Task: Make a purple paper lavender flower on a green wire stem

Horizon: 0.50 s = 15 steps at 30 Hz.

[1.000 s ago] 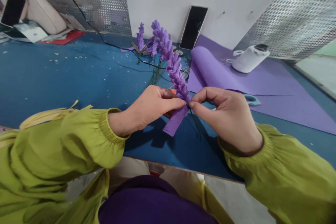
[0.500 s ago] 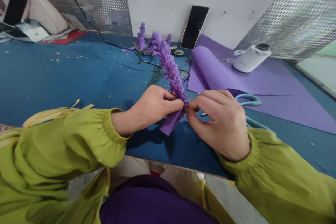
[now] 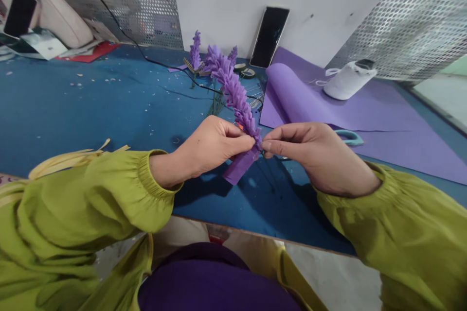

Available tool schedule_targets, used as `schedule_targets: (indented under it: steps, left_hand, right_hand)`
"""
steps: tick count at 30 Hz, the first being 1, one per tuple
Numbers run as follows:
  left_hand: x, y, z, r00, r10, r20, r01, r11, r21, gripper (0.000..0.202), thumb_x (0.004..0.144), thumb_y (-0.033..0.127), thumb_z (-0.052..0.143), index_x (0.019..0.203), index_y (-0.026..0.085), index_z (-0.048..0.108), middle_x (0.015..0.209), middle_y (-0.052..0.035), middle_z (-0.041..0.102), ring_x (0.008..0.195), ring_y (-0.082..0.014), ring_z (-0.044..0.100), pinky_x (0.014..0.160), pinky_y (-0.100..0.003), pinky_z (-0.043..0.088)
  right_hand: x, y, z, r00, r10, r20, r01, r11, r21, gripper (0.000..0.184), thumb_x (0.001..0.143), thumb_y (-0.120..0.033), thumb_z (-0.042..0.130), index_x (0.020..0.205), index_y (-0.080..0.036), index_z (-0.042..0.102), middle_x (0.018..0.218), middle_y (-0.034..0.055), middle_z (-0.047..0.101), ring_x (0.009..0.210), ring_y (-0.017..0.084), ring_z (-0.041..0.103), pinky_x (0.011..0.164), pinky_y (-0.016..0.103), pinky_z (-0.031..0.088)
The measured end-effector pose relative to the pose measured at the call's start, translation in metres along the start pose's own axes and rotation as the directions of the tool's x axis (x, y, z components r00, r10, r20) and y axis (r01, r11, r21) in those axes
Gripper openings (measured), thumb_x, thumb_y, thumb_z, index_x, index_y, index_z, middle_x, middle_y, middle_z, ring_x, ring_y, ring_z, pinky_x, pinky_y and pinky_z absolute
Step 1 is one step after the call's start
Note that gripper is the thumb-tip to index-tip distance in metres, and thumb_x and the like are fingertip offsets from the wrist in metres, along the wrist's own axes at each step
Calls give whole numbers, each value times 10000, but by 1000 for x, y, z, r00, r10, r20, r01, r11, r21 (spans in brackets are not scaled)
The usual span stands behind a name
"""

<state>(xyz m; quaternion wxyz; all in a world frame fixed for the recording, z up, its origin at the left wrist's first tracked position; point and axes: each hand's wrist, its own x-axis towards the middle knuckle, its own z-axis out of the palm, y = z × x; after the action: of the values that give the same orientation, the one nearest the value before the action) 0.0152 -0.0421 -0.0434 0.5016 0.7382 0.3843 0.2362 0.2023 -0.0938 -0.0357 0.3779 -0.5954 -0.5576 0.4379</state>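
A purple artificial lavender flower (image 3: 235, 91) with ruffled petals slants over the table, its top leaning away to the left. My left hand (image 3: 209, 148) pinches its lower end between thumb and fingers. Below those fingertips a flat purple strip (image 3: 239, 167) hangs free, joined to the flower's base. My right hand (image 3: 310, 153) is closed in a pinch at the right side of the same base, its fingertips touching the petals. Any wire or thread between these fingers is too small to make out.
Purple sheets, one rolled (image 3: 292, 90), lie at right with blue-handled scissors (image 3: 350, 137) and a white thread spool (image 3: 350, 80). A phone (image 3: 270, 36) leans on the back board. Smaller lavender flowers (image 3: 195, 51), tape rolls (image 3: 247, 73) and a black cable (image 3: 160, 64) lie behind.
My right hand has turned and its wrist has swung outward to the right, the fingertips still at the flower's base. My left hand and the flower have barely moved.
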Motion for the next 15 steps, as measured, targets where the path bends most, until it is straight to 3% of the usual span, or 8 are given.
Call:
schedule_targets:
  steps: [5, 15]
  left_hand:
    - [0, -2, 1, 1000, 13, 8, -13, 1000, 9, 348, 788, 328, 557, 503, 161, 447, 545, 51, 274, 523, -70, 228, 471, -237, 173]
    - [-1, 1, 1, 999, 36, 40, -37, 999, 31, 392, 815, 312, 533, 489, 166, 372, 526, 55, 256, 518, -68, 224, 492, -237, 195]
  right_hand:
    - [1, 3, 2, 999, 33, -11, -32, 999, 21, 271, 629, -431, 819, 691, -180, 737, 696, 32, 693, 659, 152, 579, 633, 291, 462]
    - [2, 5, 9, 999, 42, 3, -42, 998, 50, 64, 655, -221, 723, 636, -179, 680, 621, -11, 632, 611, 117, 517, 609, 256, 406]
